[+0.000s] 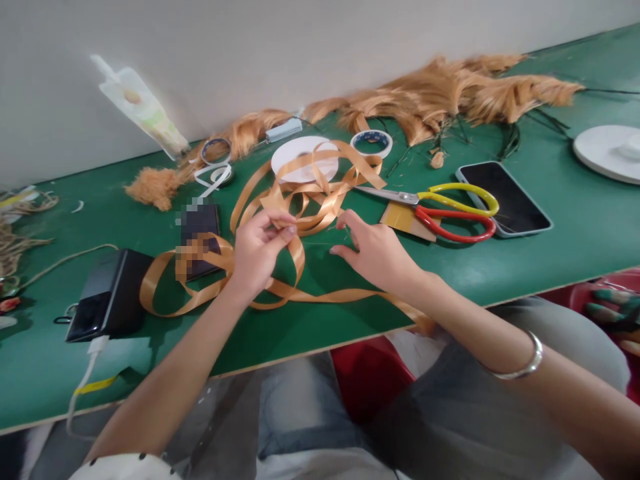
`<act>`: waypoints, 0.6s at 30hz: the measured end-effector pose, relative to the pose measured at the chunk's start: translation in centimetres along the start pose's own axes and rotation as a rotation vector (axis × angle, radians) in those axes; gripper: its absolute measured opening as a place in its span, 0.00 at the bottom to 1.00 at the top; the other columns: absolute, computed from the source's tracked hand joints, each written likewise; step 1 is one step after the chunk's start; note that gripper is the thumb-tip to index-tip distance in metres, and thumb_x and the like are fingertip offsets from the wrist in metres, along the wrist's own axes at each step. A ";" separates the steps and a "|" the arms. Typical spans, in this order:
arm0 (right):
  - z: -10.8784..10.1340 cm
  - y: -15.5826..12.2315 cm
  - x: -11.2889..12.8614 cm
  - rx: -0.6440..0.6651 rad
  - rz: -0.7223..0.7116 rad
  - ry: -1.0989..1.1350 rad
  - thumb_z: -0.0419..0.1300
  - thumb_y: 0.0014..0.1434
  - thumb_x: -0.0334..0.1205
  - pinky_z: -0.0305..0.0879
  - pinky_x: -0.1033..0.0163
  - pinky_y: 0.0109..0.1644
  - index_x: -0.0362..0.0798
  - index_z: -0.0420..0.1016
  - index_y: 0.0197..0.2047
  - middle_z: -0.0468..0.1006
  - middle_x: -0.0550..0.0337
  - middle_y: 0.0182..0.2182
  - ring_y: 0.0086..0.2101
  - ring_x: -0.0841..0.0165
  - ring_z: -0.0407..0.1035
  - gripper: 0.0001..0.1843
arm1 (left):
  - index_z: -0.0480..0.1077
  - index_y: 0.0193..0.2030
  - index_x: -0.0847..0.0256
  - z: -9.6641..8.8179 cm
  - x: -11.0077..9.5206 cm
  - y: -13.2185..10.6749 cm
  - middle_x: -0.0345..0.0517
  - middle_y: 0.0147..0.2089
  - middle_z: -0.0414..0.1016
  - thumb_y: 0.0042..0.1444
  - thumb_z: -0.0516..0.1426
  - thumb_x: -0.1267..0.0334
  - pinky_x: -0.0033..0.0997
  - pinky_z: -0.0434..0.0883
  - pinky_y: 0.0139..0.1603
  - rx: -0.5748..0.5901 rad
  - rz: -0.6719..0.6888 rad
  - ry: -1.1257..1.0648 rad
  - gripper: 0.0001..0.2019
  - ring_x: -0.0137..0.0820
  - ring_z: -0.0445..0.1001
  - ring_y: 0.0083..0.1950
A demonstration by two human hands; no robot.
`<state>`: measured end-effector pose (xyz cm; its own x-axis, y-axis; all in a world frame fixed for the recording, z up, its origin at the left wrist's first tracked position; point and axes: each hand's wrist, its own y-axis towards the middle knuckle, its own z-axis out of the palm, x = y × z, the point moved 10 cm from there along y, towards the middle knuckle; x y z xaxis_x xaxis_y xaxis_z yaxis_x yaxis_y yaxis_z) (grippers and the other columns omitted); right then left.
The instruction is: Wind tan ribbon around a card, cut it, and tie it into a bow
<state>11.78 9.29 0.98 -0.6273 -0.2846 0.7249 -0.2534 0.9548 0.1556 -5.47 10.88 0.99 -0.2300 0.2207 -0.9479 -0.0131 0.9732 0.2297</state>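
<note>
Orange satin ribbon lies in loose loops over the green table and trails off its front edge. My left hand pinches a piece of this ribbon between thumb and fingers. To its right, my right hand hovers with thumb and forefinger apart, and nothing shows between them. A thin pale thread seems to run between the hands, too faint to be sure. Behind the loops sits a white ribbon spool. Scissors with one yellow and one red handle rest right of the ribbon, blades pointing left.
A phone lies beside the scissors. Tape rolls and bundles of tan fibre line the wall side. A black power bank with a white cable stands at left. A white round disc lies far right.
</note>
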 end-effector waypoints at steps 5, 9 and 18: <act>-1.4 0.4 -1.1 -0.107 0.074 -0.075 0.52 0.60 0.41 0.46 0.63 0.30 0.47 0.64 0.24 0.58 0.64 0.17 0.21 0.73 0.52 0.14 | 0.72 0.31 0.61 -0.2 -0.3 0.0 0.39 0.29 0.73 0.48 0.62 0.64 0.24 0.68 0.29 -0.007 0.021 0.045 0.04 0.24 0.70 0.28; -1.1 0.8 -1.1 -0.095 0.078 0.577 0.48 0.63 0.49 0.56 0.64 0.34 0.47 0.59 0.20 0.67 0.60 0.22 0.26 0.72 0.61 0.22 | 0.72 0.31 0.61 -0.1 -0.1 0.0 0.39 0.29 0.73 0.48 0.62 0.63 0.23 0.69 0.28 -0.003 0.001 0.057 0.05 0.23 0.69 0.27; -0.3 0.8 -0.7 0.005 0.115 0.926 0.51 0.60 0.50 0.51 0.66 0.28 0.49 0.52 0.21 0.55 0.68 0.17 0.20 0.75 0.52 0.21 | 0.72 0.31 0.61 -1.0 -0.1 0.6 0.40 0.30 0.74 0.47 0.61 0.64 0.23 0.68 0.27 -0.054 0.020 0.093 0.04 0.23 0.70 0.26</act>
<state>12.28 10.26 0.79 0.1881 -0.0040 0.9821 -0.2309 0.9718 0.0481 -6.45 11.33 1.43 -0.3201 0.2307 -0.9189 -0.0597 0.9631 0.2626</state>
